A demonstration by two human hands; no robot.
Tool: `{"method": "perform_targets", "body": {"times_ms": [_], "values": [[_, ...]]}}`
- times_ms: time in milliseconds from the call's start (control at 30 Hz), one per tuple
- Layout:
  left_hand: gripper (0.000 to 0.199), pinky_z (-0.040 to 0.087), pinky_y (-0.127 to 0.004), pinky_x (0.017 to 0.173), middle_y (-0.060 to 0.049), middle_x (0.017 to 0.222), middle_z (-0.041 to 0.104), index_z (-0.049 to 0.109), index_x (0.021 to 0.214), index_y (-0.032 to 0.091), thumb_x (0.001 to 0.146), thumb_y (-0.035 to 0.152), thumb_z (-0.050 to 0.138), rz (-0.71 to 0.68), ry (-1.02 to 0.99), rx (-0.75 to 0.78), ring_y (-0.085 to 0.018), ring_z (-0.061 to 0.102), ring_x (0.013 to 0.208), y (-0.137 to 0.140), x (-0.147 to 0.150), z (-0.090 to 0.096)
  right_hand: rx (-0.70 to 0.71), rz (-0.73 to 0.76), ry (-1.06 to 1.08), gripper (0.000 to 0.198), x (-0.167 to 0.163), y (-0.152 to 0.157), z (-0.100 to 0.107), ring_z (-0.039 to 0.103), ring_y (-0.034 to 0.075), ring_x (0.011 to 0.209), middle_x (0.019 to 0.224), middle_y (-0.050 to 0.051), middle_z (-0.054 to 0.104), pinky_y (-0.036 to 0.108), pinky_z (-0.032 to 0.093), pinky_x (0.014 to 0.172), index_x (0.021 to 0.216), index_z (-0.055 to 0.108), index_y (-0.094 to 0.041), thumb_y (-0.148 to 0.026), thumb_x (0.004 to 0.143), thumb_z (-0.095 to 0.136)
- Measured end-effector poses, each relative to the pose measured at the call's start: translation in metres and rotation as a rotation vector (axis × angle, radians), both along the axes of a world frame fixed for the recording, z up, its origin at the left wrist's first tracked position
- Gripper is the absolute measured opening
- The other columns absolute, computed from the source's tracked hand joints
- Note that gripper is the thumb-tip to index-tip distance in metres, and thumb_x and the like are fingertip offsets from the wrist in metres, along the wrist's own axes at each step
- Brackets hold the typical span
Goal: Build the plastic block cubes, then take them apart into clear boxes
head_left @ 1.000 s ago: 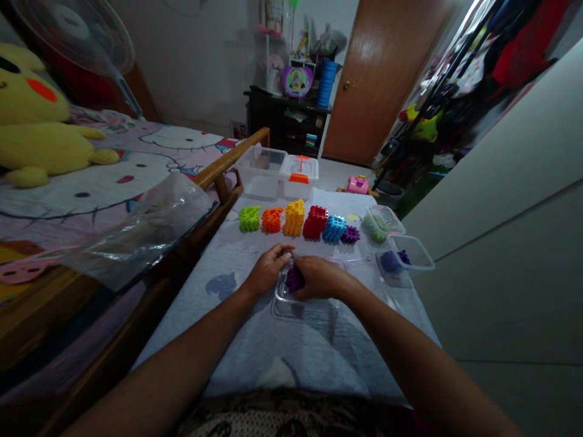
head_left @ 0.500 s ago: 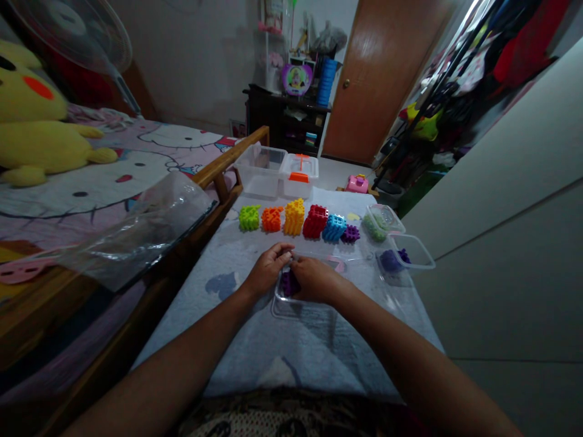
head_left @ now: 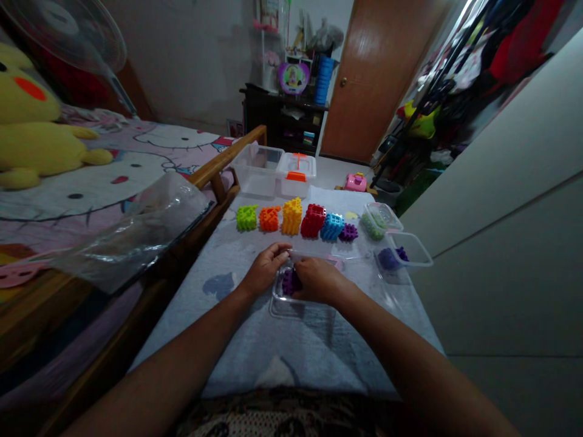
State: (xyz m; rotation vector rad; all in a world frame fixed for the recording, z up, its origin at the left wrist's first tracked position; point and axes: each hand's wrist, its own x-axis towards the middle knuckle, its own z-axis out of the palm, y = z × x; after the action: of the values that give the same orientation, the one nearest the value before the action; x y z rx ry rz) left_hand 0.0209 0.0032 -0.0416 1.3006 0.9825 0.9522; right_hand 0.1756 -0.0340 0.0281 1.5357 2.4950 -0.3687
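Note:
A clear plastic box (head_left: pixel 300 308) stands in front of me on the cloth-covered table. At its far left corner, my left hand (head_left: pixel 266 270) grips the rim with curled fingers. My right hand (head_left: pixel 317 280) reaches down into the box, its fingers closed against dark purple toy blocks (head_left: pixel 289 283); the fingertips are hidden. Beyond the box runs a row of interlocking block stacks: lime green (head_left: pixel 246 218), orange (head_left: pixel 269 219), yellow (head_left: pixel 292 216), red (head_left: pixel 313 220), light blue (head_left: pixel 333 226) and a small purple one (head_left: pixel 348 232).
To the right stand a clear tub with green pieces (head_left: pixel 373 226) and another with violet pieces (head_left: pixel 392 258). A large clear bin (head_left: pixel 258 173) and an orange-latched box (head_left: pixel 296 170) stand at the back. A wooden bed rail (head_left: pixel 214 167) borders the left, a pale cabinet (head_left: pixel 510 255) the right.
My right hand has shifted slightly right, away from my left hand, and more of the purple blocks shows. My left hand stays at the box's corner. The view has turned slightly.

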Motion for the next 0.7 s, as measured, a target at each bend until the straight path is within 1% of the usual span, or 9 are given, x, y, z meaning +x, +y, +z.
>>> {"method": "perform_targets", "body": {"times_ms": [133, 300, 467, 600, 700], "values": [[0.037, 0.046, -0.034, 0.088, -0.005, 0.097, 0.068, 0.065, 0.107, 0.019, 0.078, 0.043, 0.063, 0.002, -0.006, -0.015, -0.021, 0.063, 0.093, 0.0004, 0.0003, -0.0001, -0.004, -0.005, 0.0, 0.038, 0.0033, -0.0011, -0.0001, 0.071, 0.027, 0.085, 0.099, 0.019, 0.075, 0.032, 0.051, 0.069, 0.102, 0.072, -0.008, -0.037, 0.077, 0.072], [0.036, 0.046, -0.035, 0.09, -0.005, 0.098, 0.068, 0.065, 0.106, 0.019, 0.078, 0.042, 0.064, 0.004, -0.01, -0.012, -0.022, 0.063, 0.096, 0.0003, 0.0003, -0.0003, 0.014, -0.016, 0.015, 0.039, 0.0073, -0.0016, -0.0047, 0.071, 0.027, 0.082, 0.098, 0.018, 0.075, 0.034, 0.053, 0.068, 0.101, 0.071, -0.008, -0.037, 0.075, 0.073], [0.036, 0.046, -0.035, 0.09, -0.005, 0.096, 0.068, 0.066, 0.106, 0.019, 0.078, 0.042, 0.063, 0.012, 0.007, -0.011, -0.022, 0.063, 0.094, -0.0016, -0.0002, 0.0028, 0.019, -0.016, 0.045, 0.038, 0.0106, -0.0017, -0.0065, 0.07, 0.027, 0.082, 0.099, 0.018, 0.074, 0.036, 0.053, 0.07, 0.102, 0.07, -0.01, -0.035, 0.074, 0.073], [0.038, 0.047, -0.035, 0.089, -0.005, 0.096, 0.068, 0.066, 0.105, 0.019, 0.077, 0.043, 0.065, 0.016, 0.002, -0.016, -0.022, 0.063, 0.093, -0.0017, -0.0001, 0.0046, 0.023, -0.032, 0.069, 0.043, 0.0093, -0.0018, -0.0059, 0.069, 0.027, 0.083, 0.102, 0.018, 0.074, 0.036, 0.053, 0.069, 0.107, 0.068, -0.01, -0.035, 0.072, 0.074], [0.038, 0.047, -0.035, 0.088, -0.005, 0.096, 0.068, 0.066, 0.105, 0.019, 0.076, 0.043, 0.065, 0.017, 0.006, -0.02, -0.022, 0.063, 0.093, -0.0014, 0.0, 0.0046, 0.008, -0.054, 0.069, 0.044, 0.0082, -0.0037, -0.0011, 0.069, 0.027, 0.083, 0.102, 0.018, 0.073, 0.036, 0.051, 0.068, 0.107, 0.068, -0.01, -0.036, 0.072, 0.075]]}}
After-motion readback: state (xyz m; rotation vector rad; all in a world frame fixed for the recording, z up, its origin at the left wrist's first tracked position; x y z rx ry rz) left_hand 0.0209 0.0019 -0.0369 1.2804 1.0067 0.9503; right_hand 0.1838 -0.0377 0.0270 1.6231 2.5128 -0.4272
